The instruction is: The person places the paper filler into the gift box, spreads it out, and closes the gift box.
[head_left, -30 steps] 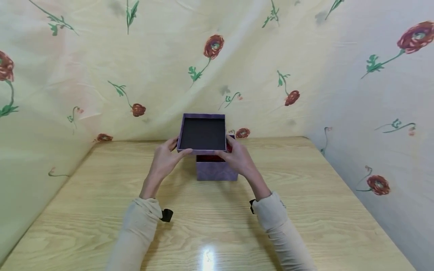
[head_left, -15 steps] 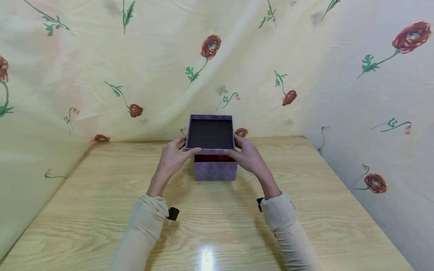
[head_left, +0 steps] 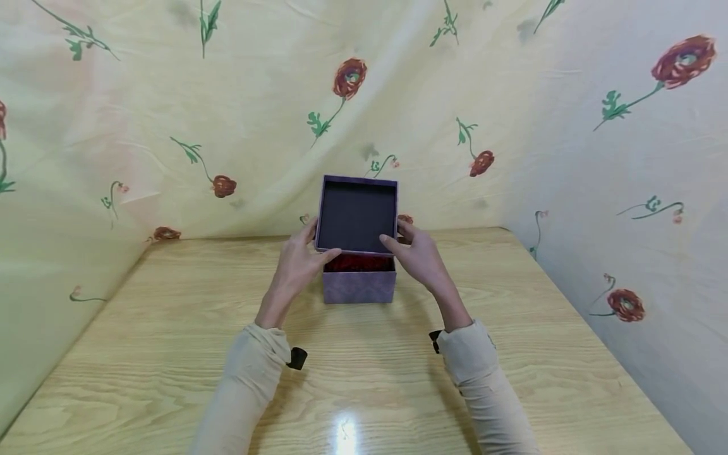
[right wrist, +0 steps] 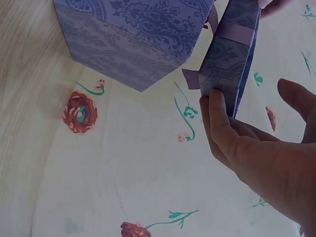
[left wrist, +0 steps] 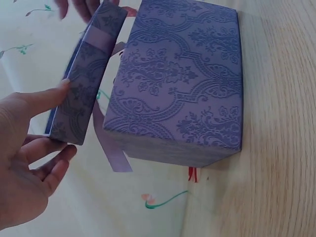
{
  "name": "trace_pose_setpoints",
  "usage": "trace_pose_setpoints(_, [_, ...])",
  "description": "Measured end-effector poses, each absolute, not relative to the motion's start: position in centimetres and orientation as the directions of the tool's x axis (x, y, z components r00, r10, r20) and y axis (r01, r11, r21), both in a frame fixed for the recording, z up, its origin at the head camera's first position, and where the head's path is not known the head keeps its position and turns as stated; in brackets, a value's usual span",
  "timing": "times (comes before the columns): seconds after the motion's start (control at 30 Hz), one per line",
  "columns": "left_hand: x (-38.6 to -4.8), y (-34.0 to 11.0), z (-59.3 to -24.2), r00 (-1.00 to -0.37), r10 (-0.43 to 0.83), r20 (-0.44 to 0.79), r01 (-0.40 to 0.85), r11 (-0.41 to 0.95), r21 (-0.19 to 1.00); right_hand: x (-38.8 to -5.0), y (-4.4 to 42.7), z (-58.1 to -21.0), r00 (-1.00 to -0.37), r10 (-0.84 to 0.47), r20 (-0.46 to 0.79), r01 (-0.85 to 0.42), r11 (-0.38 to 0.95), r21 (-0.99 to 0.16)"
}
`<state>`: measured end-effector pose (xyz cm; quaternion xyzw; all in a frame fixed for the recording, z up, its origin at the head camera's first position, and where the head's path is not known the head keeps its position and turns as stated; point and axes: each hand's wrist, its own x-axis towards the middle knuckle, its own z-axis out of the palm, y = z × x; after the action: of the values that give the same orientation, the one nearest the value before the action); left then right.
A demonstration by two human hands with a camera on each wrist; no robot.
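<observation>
A shallow purple box lid [head_left: 357, 215] with a dark inside faces the head camera, tilted up over the patterned purple box [head_left: 359, 287]. My left hand [head_left: 298, 262] grips the lid's left side, thumb on the front rim. My right hand [head_left: 418, 256] holds its right side with the fingers; in the right wrist view its thumb [right wrist: 296, 96] stands apart from the lid. Dark red filling [head_left: 359, 262] shows in the box's opening, partly hidden by the lid. A lilac ribbon [left wrist: 112, 150] hangs between lid and box in the left wrist view.
The box stands on a pale wooden table [head_left: 170, 354], near its back edge. Flower-printed cloth [head_left: 256, 95] hangs behind and along both sides. Thin red strands [left wrist: 192, 174] poke out by the box in the left wrist view.
The lid has moved right, over the box, and has then risen and tilted up more toward the head camera. My right thumb has come off the lid's front rim.
</observation>
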<state>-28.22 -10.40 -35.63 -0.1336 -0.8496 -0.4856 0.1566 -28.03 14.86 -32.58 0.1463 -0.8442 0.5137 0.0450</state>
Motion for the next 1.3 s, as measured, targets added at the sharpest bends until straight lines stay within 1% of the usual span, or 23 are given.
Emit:
trace_pose_setpoints(0.13, [-28.4, -10.0, -35.7, -0.903, 0.082, 0.423, 0.400, 0.520, 0.754, -28.2, 14.7, -32.4, -0.964, -0.162, 0.209, -0.256, 0.381, -0.889])
trace_pose_setpoints(0.27, [-28.3, -9.8, -35.7, -0.907, 0.094, 0.411, 0.399, 0.503, 0.767, -28.4, 14.6, -32.4, -0.969, -0.136, 0.204, -0.241, 0.362, -0.901])
trace_pose_setpoints(0.37, [-28.2, -9.7, -35.7, -0.912, 0.104, 0.396, 0.399, 0.439, 0.805, -28.5, 14.5, -32.5, -0.962, -0.134, 0.236, -0.269, 0.343, -0.900])
trace_pose_setpoints(0.5, [-28.3, -9.6, -35.8, -0.899, 0.091, 0.427, 0.433, 0.323, 0.842, -28.5, 14.3, -32.5, -0.952, -0.126, 0.279, -0.304, 0.295, -0.906])
trace_pose_setpoints(0.63, [-28.3, -9.6, -35.9, -0.880, 0.062, 0.472, 0.470, 0.267, 0.841, -28.4, 14.2, -32.6, -0.942, -0.113, 0.316, -0.335, 0.248, -0.909])
trace_pose_setpoints(0.83, [-28.5, -9.6, -35.9, -0.835, 0.097, 0.541, 0.550, 0.174, 0.817, -28.5, 14.1, -32.7, -0.931, -0.100, 0.352, -0.365, 0.173, -0.915])
trace_pose_setpoints(0.9, [-28.5, -9.6, -35.8, -0.834, 0.084, 0.545, 0.551, 0.174, 0.816, -28.5, 14.0, -32.8, -0.928, -0.081, 0.363, -0.371, 0.138, -0.918])
trace_pose_setpoints(1.03, [-28.2, -9.5, -35.3, -0.858, 0.030, 0.513, 0.504, 0.240, 0.830, -28.6, 13.8, -32.9, -0.923, -0.025, 0.384, -0.385, 0.092, -0.918])
trace_pose_setpoints(1.2, [-28.0, -9.2, -34.9, -0.877, -0.008, 0.480, 0.463, 0.254, 0.849, -28.6, 13.6, -32.9, -0.916, 0.036, 0.399, -0.392, 0.123, -0.912])
trace_pose_setpoints(1.3, [-28.0, -9.3, -34.9, -0.882, -0.001, 0.471, 0.458, 0.233, 0.858, -28.5, 13.6, -33.0, -0.913, 0.035, 0.407, -0.399, 0.137, -0.907])
